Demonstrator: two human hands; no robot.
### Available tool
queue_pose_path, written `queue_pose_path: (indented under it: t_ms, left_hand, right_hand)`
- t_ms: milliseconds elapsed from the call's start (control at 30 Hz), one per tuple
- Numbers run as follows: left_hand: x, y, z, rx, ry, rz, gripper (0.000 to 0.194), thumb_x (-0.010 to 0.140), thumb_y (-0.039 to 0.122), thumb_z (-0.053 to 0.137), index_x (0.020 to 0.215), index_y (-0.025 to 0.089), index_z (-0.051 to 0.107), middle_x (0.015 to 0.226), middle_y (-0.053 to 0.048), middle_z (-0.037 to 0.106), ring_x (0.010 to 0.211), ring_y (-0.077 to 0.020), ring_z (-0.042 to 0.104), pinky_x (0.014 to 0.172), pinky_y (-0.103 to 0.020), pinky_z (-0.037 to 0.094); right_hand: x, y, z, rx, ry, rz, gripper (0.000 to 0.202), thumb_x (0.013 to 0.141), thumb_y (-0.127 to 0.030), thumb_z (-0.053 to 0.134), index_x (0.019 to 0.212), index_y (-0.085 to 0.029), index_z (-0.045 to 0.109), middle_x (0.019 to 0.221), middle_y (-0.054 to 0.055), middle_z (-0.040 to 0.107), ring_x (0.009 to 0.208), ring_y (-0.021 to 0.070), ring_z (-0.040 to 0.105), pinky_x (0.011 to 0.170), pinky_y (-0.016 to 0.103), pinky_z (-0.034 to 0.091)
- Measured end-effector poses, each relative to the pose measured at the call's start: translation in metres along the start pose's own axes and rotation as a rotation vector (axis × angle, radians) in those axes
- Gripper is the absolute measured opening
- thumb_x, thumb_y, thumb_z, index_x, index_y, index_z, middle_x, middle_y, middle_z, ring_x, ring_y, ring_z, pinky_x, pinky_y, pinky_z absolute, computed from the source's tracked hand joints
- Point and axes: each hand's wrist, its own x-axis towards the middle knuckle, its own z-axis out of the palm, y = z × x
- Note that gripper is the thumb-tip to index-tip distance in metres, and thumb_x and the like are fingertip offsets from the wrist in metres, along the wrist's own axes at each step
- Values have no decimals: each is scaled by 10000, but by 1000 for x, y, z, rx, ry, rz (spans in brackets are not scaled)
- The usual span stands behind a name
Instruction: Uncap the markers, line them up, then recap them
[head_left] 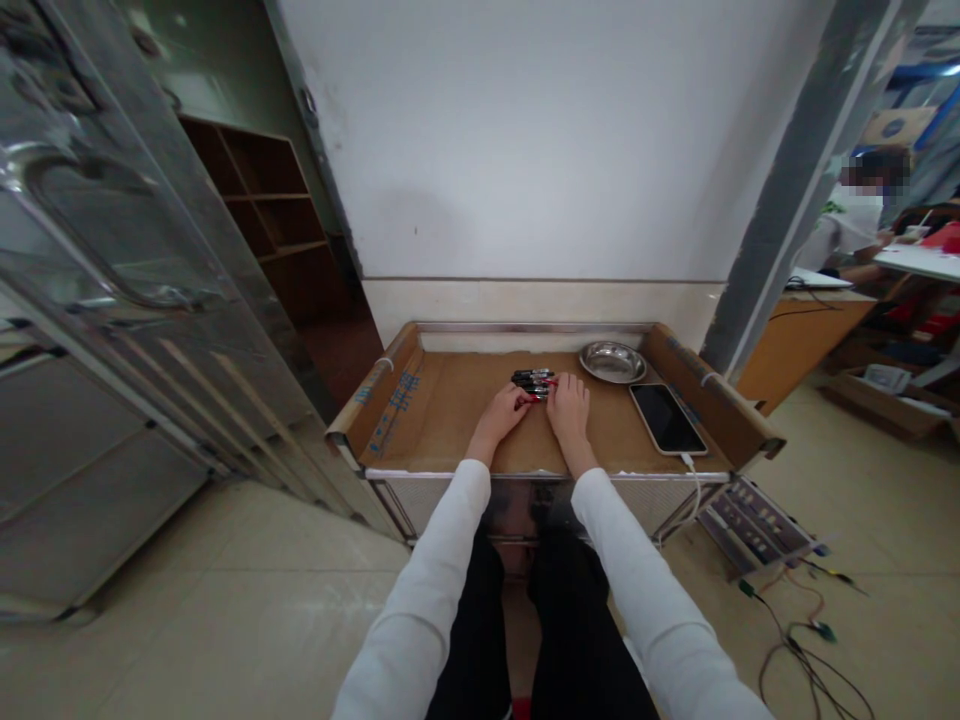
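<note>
Several black and red pens [534, 378] lie side by side in a small pile on the cardboard-lined tray table [450, 420]. My left hand [504, 412] is at the pile's near left side, its fingers closed around the end of a red pen. At the right end of the pile is my right hand [570, 405], fingers bent and together against the pens; what its fingertips hold is too small to make out. Beyond my right hand sits a round metal dish [613, 362].
A phone [667, 419] with a white cable lies at the table's right side. Raised cardboard edges bound the table left and right. A metal door [150, 250] stands at left. An electrical box [757, 525] and wires are on the floor. A person sits far right.
</note>
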Motion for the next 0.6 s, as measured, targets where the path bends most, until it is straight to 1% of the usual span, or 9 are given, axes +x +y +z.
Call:
queue_pose_path:
  t_ms: [133, 233, 367, 400, 467, 533, 600]
  left_hand:
    - [0, 3, -2, 78, 0, 28, 99, 829, 121, 563, 773, 172, 626, 948, -55, 610, 905, -168, 590, 865, -308, 484]
    - [-1, 5, -4, 143, -16, 50, 99, 836, 146, 569, 775, 184, 638, 967, -55, 622, 954, -180, 586, 900, -323, 470]
    - [-1, 9, -5, 227, -26, 69, 87, 857, 188, 571, 817, 197, 648, 954, -51, 641, 943, -189, 594, 900, -334, 463]
    - [-1, 9, -4, 239, -2, 65, 87, 868, 200, 563, 844, 198, 646, 956, -52, 642, 935, -190, 598, 894, -332, 465]
    - [1, 11, -3, 235, 86, 53, 102, 895, 215, 532, 921, 196, 629, 983, -53, 639, 939, -182, 601, 890, -317, 467]
    - [4, 12, -1, 200, 189, 45, 135, 919, 216, 496, 1006, 192, 596, 1018, -55, 631, 962, -167, 600, 900, -295, 465]
    - [9, 13, 1, 158, 249, 46, 159, 931, 212, 475, 1060, 188, 565, 1041, -56, 624, 983, -154, 599, 911, -279, 464]
  right_hand:
    - [8, 1, 3, -4, -7, -20, 269, 933, -150, 308, 1052, -128, 549, 1044, 156, 608, 973, 249, 497, 841, 357, 336]
    - [11, 3, 5, 5, -12, -15, 267, 937, -160, 312, 1054, -124, 550, 1046, 158, 606, 976, 249, 501, 841, 359, 341]
    - [11, 4, 6, 19, -10, -25, 262, 937, -170, 327, 1075, -122, 545, 1049, 151, 607, 977, 243, 503, 841, 350, 348]
    - [10, 4, 6, 23, -11, -26, 261, 939, -174, 330, 1080, -123, 544, 1048, 150, 607, 975, 241, 504, 839, 347, 349]
    - [8, 3, 5, 28, -16, -32, 256, 943, -179, 334, 1083, -125, 542, 1045, 147, 608, 973, 239, 506, 837, 341, 350]
    - [5, 1, 4, 36, -20, -59, 252, 949, -185, 339, 1088, -129, 541, 1046, 139, 609, 979, 235, 507, 839, 331, 349]
    - [4, 0, 2, 44, -24, -87, 245, 955, -191, 338, 1070, -132, 546, 1046, 132, 612, 972, 229, 513, 839, 323, 351]
